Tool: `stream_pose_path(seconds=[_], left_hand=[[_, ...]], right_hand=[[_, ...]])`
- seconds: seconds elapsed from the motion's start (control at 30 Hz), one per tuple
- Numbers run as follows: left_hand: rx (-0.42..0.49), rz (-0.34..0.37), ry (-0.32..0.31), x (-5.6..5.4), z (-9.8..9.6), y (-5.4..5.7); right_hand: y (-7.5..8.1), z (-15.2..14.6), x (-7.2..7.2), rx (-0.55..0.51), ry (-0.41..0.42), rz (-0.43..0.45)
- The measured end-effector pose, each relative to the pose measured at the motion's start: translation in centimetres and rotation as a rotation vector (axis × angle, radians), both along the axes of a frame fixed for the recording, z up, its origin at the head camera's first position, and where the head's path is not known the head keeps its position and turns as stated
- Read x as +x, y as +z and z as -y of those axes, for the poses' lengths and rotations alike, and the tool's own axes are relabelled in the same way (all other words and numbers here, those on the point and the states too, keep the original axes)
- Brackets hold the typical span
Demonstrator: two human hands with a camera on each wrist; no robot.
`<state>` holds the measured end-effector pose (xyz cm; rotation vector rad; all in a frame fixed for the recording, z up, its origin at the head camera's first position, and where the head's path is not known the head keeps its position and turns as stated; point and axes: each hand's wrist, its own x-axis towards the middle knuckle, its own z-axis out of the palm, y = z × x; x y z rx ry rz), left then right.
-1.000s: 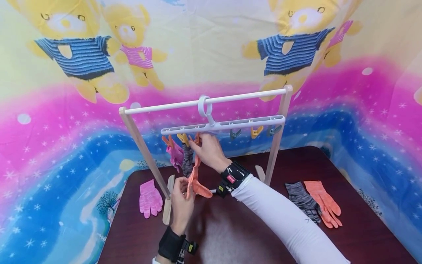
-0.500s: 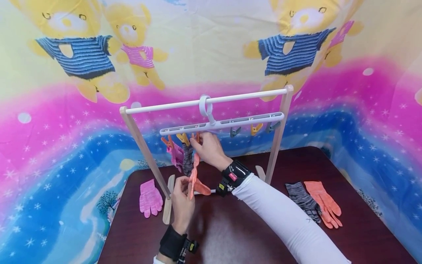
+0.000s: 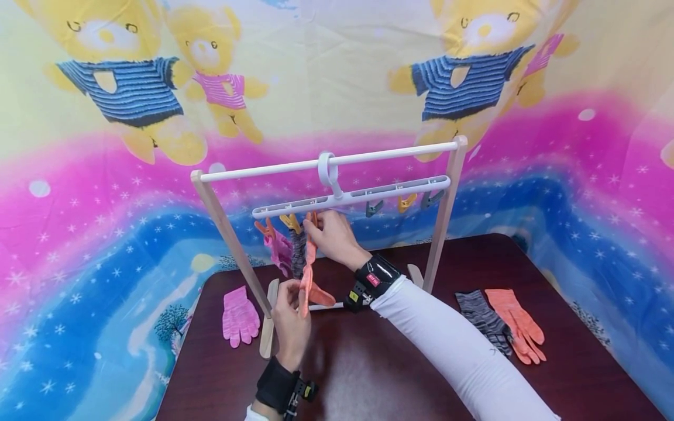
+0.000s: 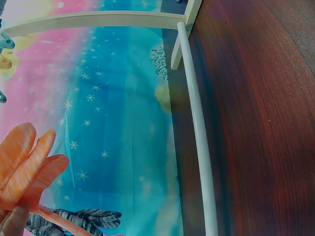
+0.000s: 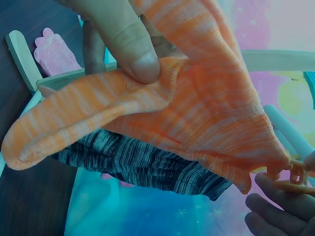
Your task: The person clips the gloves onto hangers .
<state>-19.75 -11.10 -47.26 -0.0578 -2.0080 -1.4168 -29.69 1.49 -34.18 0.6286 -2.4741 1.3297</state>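
An orange knit glove [image 3: 309,257] hangs below the white clip hanger [image 3: 342,200]. My left hand [image 3: 292,327] pinches its lower part, thumb on the fabric in the right wrist view. Up at the glove's cuff, my right hand [image 3: 337,237] pinches an orange clip [image 5: 297,178]; the cuff edge lies right at the clip's jaws. Left of it, a grey-black glove [image 3: 298,251] hangs from a yellow clip [image 3: 291,221], and a pink glove [image 3: 281,252] from another orange clip [image 3: 265,226]. The right hand's fingertips are partly hidden in the head view.
The hanger hooks over the white rod [image 3: 395,153] of a wooden stand [image 3: 442,234]. Several clips [image 3: 406,203] dangle at its right end. On the dark table [image 3: 368,374] lie a pink glove [image 3: 241,317] at left, and a grey-black glove [image 3: 481,318] and orange glove [image 3: 516,321] at right.
The hanger has shifted slightly left, its right end tilting up a little. The orange glove's upper part has swung slightly left. Both hands keep their holds, nearly in place.
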Motion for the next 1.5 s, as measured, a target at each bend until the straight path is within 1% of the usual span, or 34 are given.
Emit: stream_pose_path(seconds=[0.27, 0.43, 0.73, 0.9, 1.23, 1.5], left_hand=[[-0.011, -0.027, 0.020, -0.2, -0.2, 0.2], [0.002, -0.029, 0.007, -0.4, -0.3, 0.5], [-0.015, -0.066, -0.001, -0.6, -0.2, 0.9], [-0.015, -0.066, -0.004, -0.8, 0.0, 1.1], [0.008, -0.065, -0.042, -1.0, -0.1, 1.4], [-0.022, -0.086, -0.057, -1.0, -0.3, 1.5]], right_hand=[[0.0, 0.0, 0.0, -0.012, 0.021, 0.006], [-0.1, 0.0, 0.0, -0.017, 0.036, 0.004], [-0.4, 0.0, -0.1, -0.019, 0.055, 0.005], [-0.4, 0.2, -0.1, -0.028, 0.073, 0.005], [-0.4, 0.3, 0.0, -0.044, 0.061, 0.021], [-0.4, 0.2, 0.1, -0.019, 0.035, 0.016]])
